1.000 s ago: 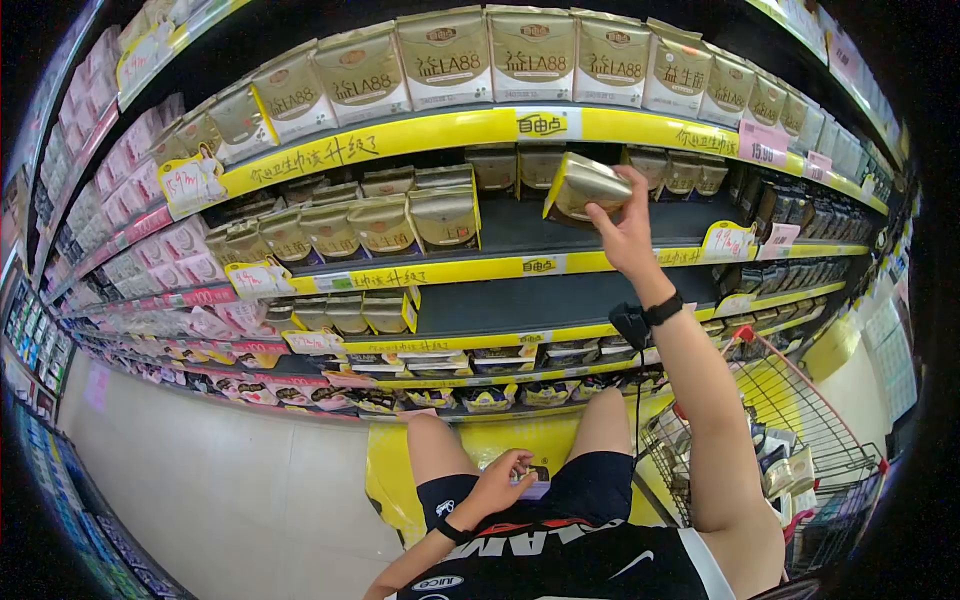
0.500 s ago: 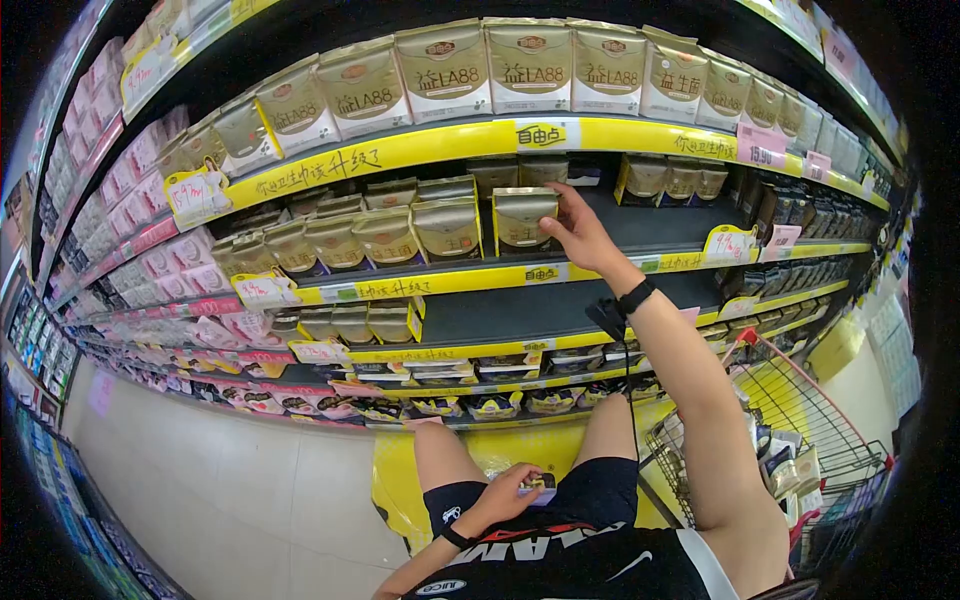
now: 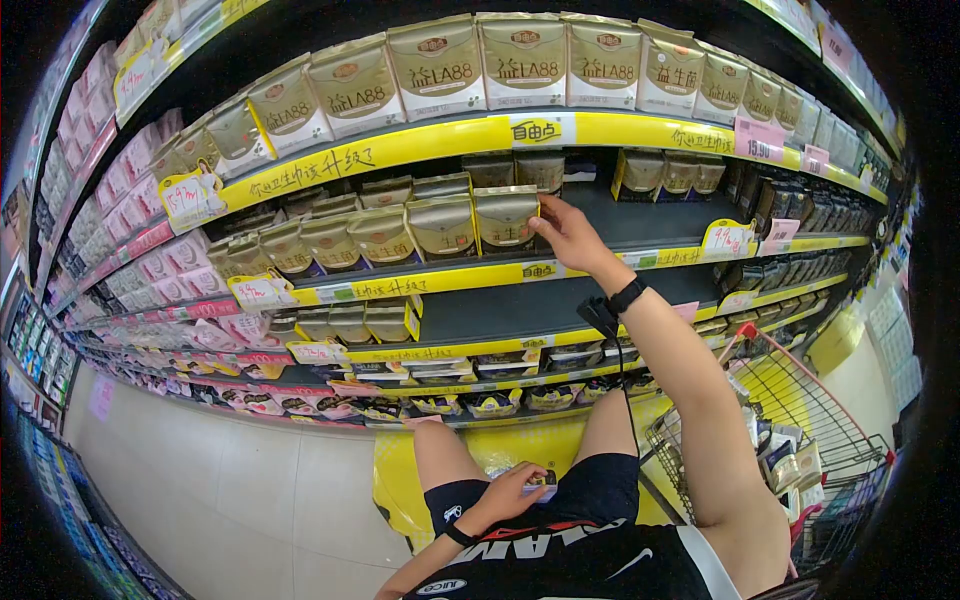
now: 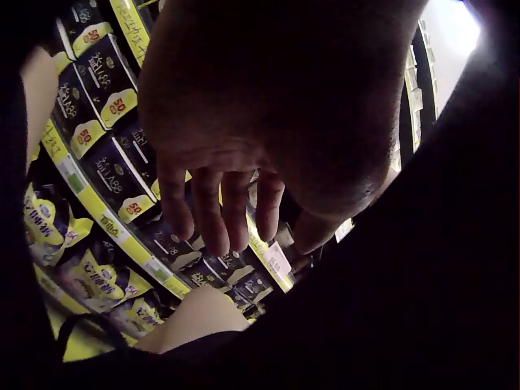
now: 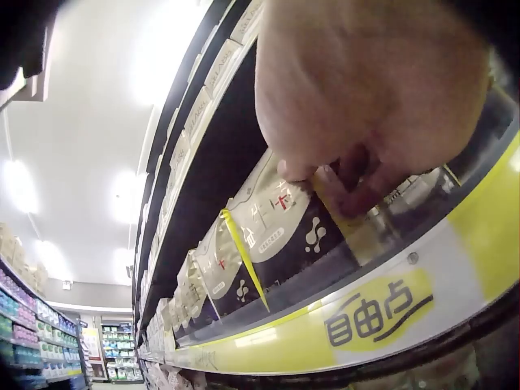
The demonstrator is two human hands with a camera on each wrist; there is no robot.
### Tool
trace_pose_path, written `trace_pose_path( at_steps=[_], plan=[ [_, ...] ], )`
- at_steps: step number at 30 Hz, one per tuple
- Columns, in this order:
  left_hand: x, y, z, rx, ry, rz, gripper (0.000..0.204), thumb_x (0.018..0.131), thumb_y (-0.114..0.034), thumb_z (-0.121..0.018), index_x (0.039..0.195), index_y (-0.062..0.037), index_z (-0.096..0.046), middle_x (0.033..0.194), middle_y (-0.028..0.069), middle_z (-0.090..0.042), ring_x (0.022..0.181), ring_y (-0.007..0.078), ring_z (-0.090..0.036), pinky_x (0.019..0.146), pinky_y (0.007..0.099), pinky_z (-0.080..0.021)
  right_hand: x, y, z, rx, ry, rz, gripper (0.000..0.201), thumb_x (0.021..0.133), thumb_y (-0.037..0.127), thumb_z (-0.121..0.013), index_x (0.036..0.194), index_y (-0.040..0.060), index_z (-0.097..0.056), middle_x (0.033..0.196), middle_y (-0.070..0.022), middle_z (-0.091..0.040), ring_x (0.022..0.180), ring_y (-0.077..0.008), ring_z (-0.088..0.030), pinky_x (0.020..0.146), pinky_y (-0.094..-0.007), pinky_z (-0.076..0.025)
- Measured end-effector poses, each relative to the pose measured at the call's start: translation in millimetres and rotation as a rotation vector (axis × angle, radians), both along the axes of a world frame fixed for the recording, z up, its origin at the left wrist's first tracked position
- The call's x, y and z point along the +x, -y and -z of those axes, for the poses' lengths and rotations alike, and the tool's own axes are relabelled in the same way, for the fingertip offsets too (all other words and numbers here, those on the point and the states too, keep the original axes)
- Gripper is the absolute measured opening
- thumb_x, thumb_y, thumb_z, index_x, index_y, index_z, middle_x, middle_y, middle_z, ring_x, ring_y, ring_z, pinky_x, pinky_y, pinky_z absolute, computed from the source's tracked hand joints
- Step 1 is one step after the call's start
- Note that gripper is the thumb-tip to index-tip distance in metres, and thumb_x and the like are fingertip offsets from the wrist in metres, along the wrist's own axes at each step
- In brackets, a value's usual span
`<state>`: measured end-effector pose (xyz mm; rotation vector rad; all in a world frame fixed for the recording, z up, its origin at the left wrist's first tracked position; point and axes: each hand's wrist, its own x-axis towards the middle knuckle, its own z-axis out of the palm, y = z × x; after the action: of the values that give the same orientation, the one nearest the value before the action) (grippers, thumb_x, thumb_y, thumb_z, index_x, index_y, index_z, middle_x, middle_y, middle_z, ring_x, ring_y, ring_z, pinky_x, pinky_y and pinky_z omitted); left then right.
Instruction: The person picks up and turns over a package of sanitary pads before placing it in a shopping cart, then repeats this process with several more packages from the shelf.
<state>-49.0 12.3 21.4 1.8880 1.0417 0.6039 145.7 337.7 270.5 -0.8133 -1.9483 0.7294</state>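
In the head view my right hand [image 3: 568, 238] pinches the right edge of a gold sanitary pad pack [image 3: 506, 218], which stands upright at the right end of the front row on the middle shelf. Its left side meets the neighbouring gold pack [image 3: 441, 228]. The right wrist view has my curled fingers [image 5: 357, 195] against the side of the pack [image 5: 284, 207], near the shelf's front strip. My left hand [image 3: 510, 495] is over my lap, beside a small lilac-and-dark item [image 3: 545, 487]. Its fingers hang loosely apart in the left wrist view.
Taller gold packs [image 3: 437, 65] line the shelf above. Yellow price strips [image 3: 620, 262] edge the shelves. A wire shopping cart [image 3: 825, 440] with several packs stands at my right. A black cable [image 3: 622, 375] hangs from my right wrist.
My right hand has brought the gold pack down and left from in front of the shelf, first onto its front edge, then against the row. The left hand has stayed over my lap.
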Motion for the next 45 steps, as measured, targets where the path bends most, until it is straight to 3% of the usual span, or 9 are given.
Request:
trace_pose_path(
  at_steps=[7,16,19,23,26,32,39,41,45],
  plan=[
    [-1.0,0.2,-5.2,-0.001,-0.023,0.006,0.034,0.094,-0.022,-0.068,0.12,-0.0019,-0.06,0.113,0.0166,-0.065,0.104,0.0304,-0.067,0.089,0.0383,-0.054,4.7,-3.3,7.5,0.056,0.117,0.132,0.048,0.103,0.027,-0.059,0.141,-0.0016,-0.05,0.112,-0.0183,-0.071,0.094,-0.0283,-0.068,0.083,-0.0407,-0.053],
    [-2.3,3.1,-1.9,-0.007,-0.004,0.006,0.033,0.094,-0.022,-0.068,0.119,-0.0018,-0.061,0.113,0.0179,-0.065,0.105,0.0324,-0.066,0.089,0.0392,-0.053,-4.5,26.3,-15.9,0.017,0.159,0.215,0.067,0.097,0.024,-0.069,0.149,-0.0018,-0.036,0.139,-0.0208,-0.056,0.122,-0.0302,-0.06,0.094,-0.0388,-0.053],
    [-2.3,5.1,-18.2,-0.068,-0.037,-0.02,0.032,0.093,-0.022,-0.068,0.118,-0.0022,-0.061,0.113,0.0177,-0.065,0.106,0.0333,-0.066,0.089,0.0396,-0.053,-0.7,21.4,1.7,0.216,0.028,0.339,0.065,0.096,0.025,-0.07,0.147,0.0004,-0.037,0.138,-0.0184,-0.053,0.126,-0.0269,-0.053,0.097,-0.0372,-0.05],
    [-4.1,8.8,0.0,0.003,-0.013,-0.066,0.033,0.092,-0.022,-0.071,0.116,-0.0026,-0.062,0.11,0.017,-0.066,0.102,0.0327,-0.066,0.087,0.0389,-0.053,28.6,39.6,12.4,0.083,-0.189,0.331,0.058,0.096,0.029,-0.069,0.139,0.0,-0.043,0.134,-0.017,-0.05,0.126,-0.0264,-0.05,0.096,-0.0348,-0.049],
    [-8.1,7.5,9.0,0.037,0.035,-0.072,0.032,0.09,-0.02,-0.074,0.114,-0.0023,-0.063,0.105,0.0162,-0.067,0.096,0.0294,-0.067,0.083,0.0363,-0.054,67.5,65.3,26.9,0.04,-0.34,0.341,0.044,0.098,0.025,-0.066,0.131,0.0025,-0.048,0.124,-0.0097,-0.054,0.119,-0.0196,-0.052,0.095,-0.0339,-0.048],
    [2.3,8.2,4.3,-0.043,-0.016,0.019,0.03,0.089,-0.019,-0.074,0.111,-0.0004,-0.064,0.103,0.0169,-0.068,0.092,0.0277,-0.069,0.082,0.0361,-0.055,192.3,122.3,49.1,-0.681,-1.155,0.017,0.027,0.101,0.027,-0.058,0.116,0.0046,-0.06,0.112,-0.0081,-0.061,0.097,-0.0205,-0.06,0.082,-0.0313,-0.048],
    [24.3,-9.2,-1.7,-0.026,-0.046,0.155,0.028,0.087,-0.016,-0.074,0.109,-0.0007,-0.064,0.1,0.0167,-0.067,0.091,0.0291,-0.068,0.082,0.037,-0.054,356.8,196.5,107.6,-0.611,-1.432,0.129,0.027,0.104,0.032,-0.054,0.097,0.0059,-0.055,0.082,-0.0027,-0.054,0.075,-0.015,-0.054,0.071,-0.0279,-0.049],
    [33.9,-15.9,-4.5,-0.04,0.005,0.168,0.026,0.087,-0.016,-0.074,0.106,-0.0007,-0.064,0.097,0.0173,-0.066,0.09,0.0313,-0.067,0.081,0.0383,-0.053,369.5,223.3,114.5,-0.597,-1.477,0.567,0.03,0.105,0.034,-0.051,0.096,0.005,-0.055,0.082,-0.0032,-0.055,0.072,-0.0156,-0.054,0.067,-0.0275,-0.049],
    [51.5,-22.5,-11.0,-0.012,-0.014,0.211,0.027,0.086,-0.015,-0.073,0.108,-0.0014,-0.064,0.099,0.0163,-0.066,0.092,0.0317,-0.067,0.083,0.0387,-0.053,439.3,258.3,235.1,-0.742,-1.409,0.546,0.023,0.102,0.029,-0.057,0.088,0.0108,-0.055,0.078,0.0009,-0.051,0.074,-0.0122,-0.051,0.065,-0.0283,-0.043]
  ],
)
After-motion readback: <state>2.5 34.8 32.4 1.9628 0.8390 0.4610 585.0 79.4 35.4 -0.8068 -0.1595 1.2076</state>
